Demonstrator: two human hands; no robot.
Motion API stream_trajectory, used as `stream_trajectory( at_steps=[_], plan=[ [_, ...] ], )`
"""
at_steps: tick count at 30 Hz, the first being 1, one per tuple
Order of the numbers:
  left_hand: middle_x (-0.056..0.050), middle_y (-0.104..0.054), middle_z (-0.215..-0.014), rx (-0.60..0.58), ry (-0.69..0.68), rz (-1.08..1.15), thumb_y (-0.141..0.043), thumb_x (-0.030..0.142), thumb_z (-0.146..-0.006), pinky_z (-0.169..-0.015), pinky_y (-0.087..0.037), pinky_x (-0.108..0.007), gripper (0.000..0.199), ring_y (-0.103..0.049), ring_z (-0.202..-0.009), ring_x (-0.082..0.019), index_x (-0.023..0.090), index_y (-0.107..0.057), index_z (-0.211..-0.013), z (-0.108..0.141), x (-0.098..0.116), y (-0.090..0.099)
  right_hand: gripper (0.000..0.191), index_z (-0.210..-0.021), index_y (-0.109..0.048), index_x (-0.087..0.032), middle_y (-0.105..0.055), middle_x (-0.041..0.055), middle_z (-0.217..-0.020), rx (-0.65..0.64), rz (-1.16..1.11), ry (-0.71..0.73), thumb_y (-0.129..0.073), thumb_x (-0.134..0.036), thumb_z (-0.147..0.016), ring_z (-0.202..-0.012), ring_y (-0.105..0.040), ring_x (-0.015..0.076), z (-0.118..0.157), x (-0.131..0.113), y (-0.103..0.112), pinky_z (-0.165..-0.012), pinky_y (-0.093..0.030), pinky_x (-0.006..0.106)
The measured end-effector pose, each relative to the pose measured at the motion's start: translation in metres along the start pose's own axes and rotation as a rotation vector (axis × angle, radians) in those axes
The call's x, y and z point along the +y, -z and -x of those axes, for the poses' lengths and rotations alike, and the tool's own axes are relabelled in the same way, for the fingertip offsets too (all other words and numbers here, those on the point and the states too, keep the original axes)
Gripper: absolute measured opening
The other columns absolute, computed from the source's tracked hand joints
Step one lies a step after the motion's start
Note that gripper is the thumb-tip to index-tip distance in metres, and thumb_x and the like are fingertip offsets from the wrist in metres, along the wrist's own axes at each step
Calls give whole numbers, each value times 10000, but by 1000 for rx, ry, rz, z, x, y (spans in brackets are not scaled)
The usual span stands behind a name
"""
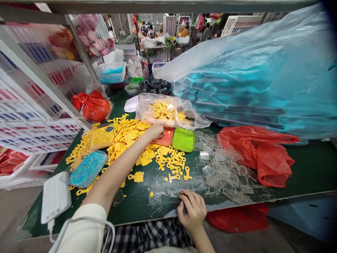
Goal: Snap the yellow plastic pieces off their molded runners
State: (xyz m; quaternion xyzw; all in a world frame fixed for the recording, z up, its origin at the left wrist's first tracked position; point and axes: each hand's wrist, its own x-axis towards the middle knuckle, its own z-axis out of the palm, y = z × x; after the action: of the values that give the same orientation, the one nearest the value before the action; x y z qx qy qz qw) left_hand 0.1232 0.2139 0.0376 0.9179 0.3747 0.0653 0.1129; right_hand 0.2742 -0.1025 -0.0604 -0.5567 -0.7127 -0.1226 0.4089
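Note:
My left hand (pixel 157 132) reaches across the bench to a clear box of pink beads (pixel 168 136). Its fingers point down at the box's left side, bent and close together; whatever is between them is hidden. Touching that box on the right is a box of green beads (pixel 183 140). Flat yellow plastic pieces (pixel 127 135) lie heaped under and beside my left forearm. My right hand (pixel 193 209) rests at the bench's front edge, fingers loosely bent, thumb apart, holding nothing. A small yellow ball (pixel 151 194) lies to its left.
Left are a box of yellow beads (pixel 102 136), a box of blue beads (pixel 88 168) and a white power bank (pixel 56 196) with a cable. Clear plastic pieces (pixel 223 172) and a red bag (pixel 263 151) lie right. Behind stand a bag of yellow pieces (pixel 147 109) and large blue-filled bags (pixel 250 80).

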Motion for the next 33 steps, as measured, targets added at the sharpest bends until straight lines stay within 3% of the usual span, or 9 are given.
stream_trajectory(
  at_steps=[3,6,11,13,16,19,22,26,33],
  plan=[
    [-61,-693,-854,8,1,-14,-636,150,-759,-818,-449,-303,97,-620,-884,-221,177,-729,-769,3,7,7,161,-865,-631,-206,-707,44,-877,-27,8,18,-505,-124,-810,-845,-602,211,2,1,0,-776,-427,352],
    [-77,-686,-966,45,10,-17,-636,207,-831,-842,-450,-313,99,-608,-953,-226,166,-725,-828,20,21,21,166,-871,-639,-205,-707,48,-884,-38,8,23,-505,-127,-813,-856,-605,216,3,2,0,-782,-428,356],
    [-53,-667,-967,266,-28,71,-586,375,-925,-827,-450,-323,231,-601,-928,-204,192,-720,-879,102,51,36,151,-866,-635,-215,-704,47,-899,-44,-3,-35,-519,-124,-835,-874,-600,222,0,-2,4,-819,-425,374],
    [-43,-664,-932,299,-11,96,-569,401,-935,-809,-444,-323,255,-599,-899,-197,208,-727,-881,145,59,29,129,-891,-633,-216,-697,53,-913,-61,-40,-65,-537,-142,-845,-895,-588,232,-5,-6,8,-838,-423,390],
    [-47,-667,-910,268,75,122,-529,420,-954,-767,-439,-318,297,-601,-865,-190,218,-733,-878,202,60,3,124,-952,-614,-216,-678,63,-928,-91,-125,-114,-532,-169,-871,-916,-568,239,-15,-19,11,-840,-426,402],
    [-53,-668,-918,275,185,169,-498,421,-968,-774,-448,-328,320,-603,-875,-193,218,-733,-888,238,53,-27,171,-1044,-577,-211,-667,72,-997,-183,-247,-132,-525,-190,-883,-958,-555,238,-28,-46,4,-843,-440,398],
    [-56,-667,-922,326,259,182,-499,427,-967,-787,-457,-336,322,-600,-881,-194,222,-736,-895,252,49,-45,267,-1156,-529,-205,-643,97,-1144,-278,-343,-159,-505,-210,-890,-1042,-537,251,-41,-81,-14,-885,-447,422],
    [-54,-673,-931,346,248,178,-499,420,-968,-808,-460,-339,312,-592,-901,-195,240,-749,-921,252,52,-51,404,-1283,-465,-181,-607,130,-1239,-303,-349,-193,-482,-220,-882,-1131,-509,283,-49,-114,-40,-938,-421,478],
    [-56,-686,-973,275,206,164,-485,404,-976,-834,-458,-368,309,-589,-920,-205,265,-761,-991,249,53,-52,528,-1391,-388,-172,-599,139,-1248,-326,-341,-172,-467,-195,-870,-1193,-491,296,-43,-115,-49,-980,-381,517]
  ],
)
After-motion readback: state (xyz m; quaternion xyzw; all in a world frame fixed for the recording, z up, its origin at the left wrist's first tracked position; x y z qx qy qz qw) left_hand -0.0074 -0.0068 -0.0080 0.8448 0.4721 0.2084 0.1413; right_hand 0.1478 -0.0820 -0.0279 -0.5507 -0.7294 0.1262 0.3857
